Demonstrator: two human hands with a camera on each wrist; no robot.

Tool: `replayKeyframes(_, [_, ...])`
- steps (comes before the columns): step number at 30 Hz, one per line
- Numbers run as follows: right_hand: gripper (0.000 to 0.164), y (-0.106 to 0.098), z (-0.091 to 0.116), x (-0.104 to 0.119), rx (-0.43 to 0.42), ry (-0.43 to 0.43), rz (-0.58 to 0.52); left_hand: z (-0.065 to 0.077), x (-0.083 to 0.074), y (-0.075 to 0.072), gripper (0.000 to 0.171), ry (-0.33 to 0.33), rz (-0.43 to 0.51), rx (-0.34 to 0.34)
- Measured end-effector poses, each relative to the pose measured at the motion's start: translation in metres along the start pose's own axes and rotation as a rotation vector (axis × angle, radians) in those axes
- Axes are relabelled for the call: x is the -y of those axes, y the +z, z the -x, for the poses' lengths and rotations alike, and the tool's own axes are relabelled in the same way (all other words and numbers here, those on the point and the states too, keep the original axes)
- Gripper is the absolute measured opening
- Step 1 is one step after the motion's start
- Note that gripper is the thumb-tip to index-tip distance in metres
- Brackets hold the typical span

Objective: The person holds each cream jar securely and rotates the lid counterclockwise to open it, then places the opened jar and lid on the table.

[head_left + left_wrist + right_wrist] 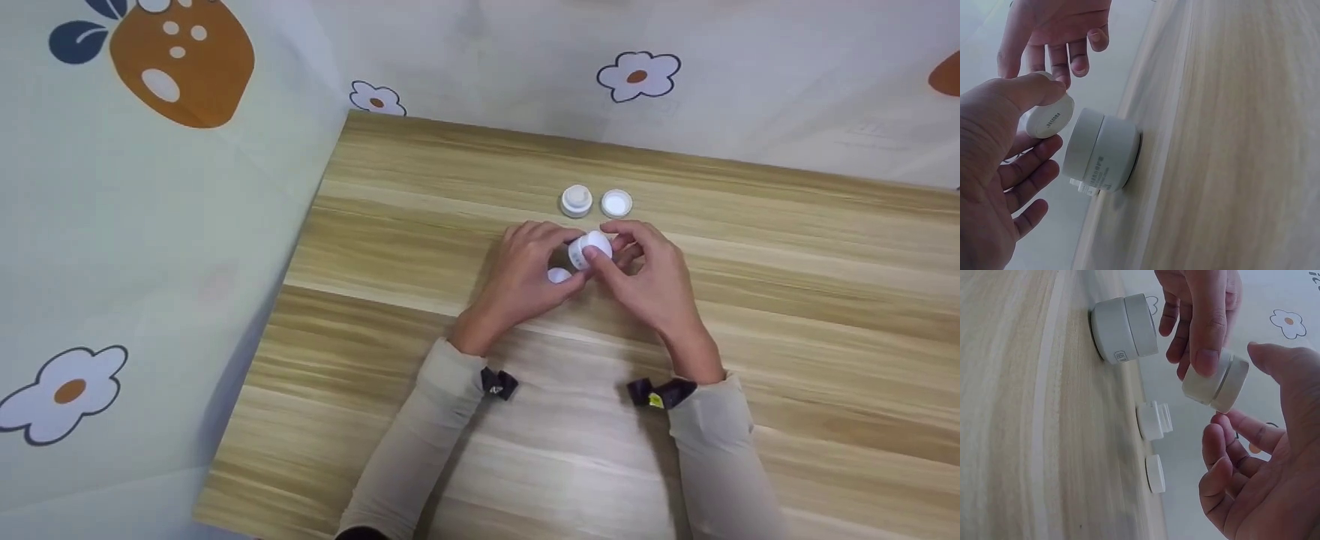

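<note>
A small white lidded jar [583, 251] is held above the table, tilted on its side. My left hand [529, 266] pinches its body between thumb and fingers; in the left wrist view the jar's printed base [1053, 119] shows. My right hand [652, 277] is spread around the lid [1232, 384], its thumb apart from it in the right wrist view and a fingertip right at the lid's lower edge. Below the hands stands a larger white closed jar [1123, 329], mostly hidden under my left hand in the head view.
Beyond the hands, an uncovered small white jar [576, 201] stands on the wooden table [420, 202]. Its neck is exposed. A round white lid [616, 203] lies to its right, hollow side up. Patterned curtain-like sheeting [495, 75] borders the table at the back and left.
</note>
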State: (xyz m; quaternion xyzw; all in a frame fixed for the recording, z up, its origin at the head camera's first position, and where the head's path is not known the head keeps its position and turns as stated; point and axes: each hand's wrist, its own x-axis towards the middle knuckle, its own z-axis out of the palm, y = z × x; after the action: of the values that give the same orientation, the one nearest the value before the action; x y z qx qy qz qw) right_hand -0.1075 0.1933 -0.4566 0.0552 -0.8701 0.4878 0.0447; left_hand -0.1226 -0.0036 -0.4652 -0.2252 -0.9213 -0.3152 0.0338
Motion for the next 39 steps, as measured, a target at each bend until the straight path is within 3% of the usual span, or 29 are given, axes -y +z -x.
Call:
replayKeyframes(7, [0.033,-0.0013,0.0002,0.0013,0.005,-0.008,-0.008,0.0007,-0.0003,0.0003,0.048,0.002,-0.018,-0.001])
replayKeyframes(16, [0.033,-0.0017,0.0013,0.0010,0.012,-0.018,-0.015,0.0008,0.0000,0.0012,0.047,0.005,0.031,0.002])
replayKeyframes(26, [0.038,0.0010,0.0008,0.0007,0.033,0.042,0.046,0.0003,-0.0010,0.0015,0.047,0.003,0.003,0.008])
replayKeyframes(39, [0.031,0.0019,0.0013,0.0026,0.038,0.013,0.055,-0.0002,-0.0002,0.0026,0.047,-0.004,-0.005,0.023])
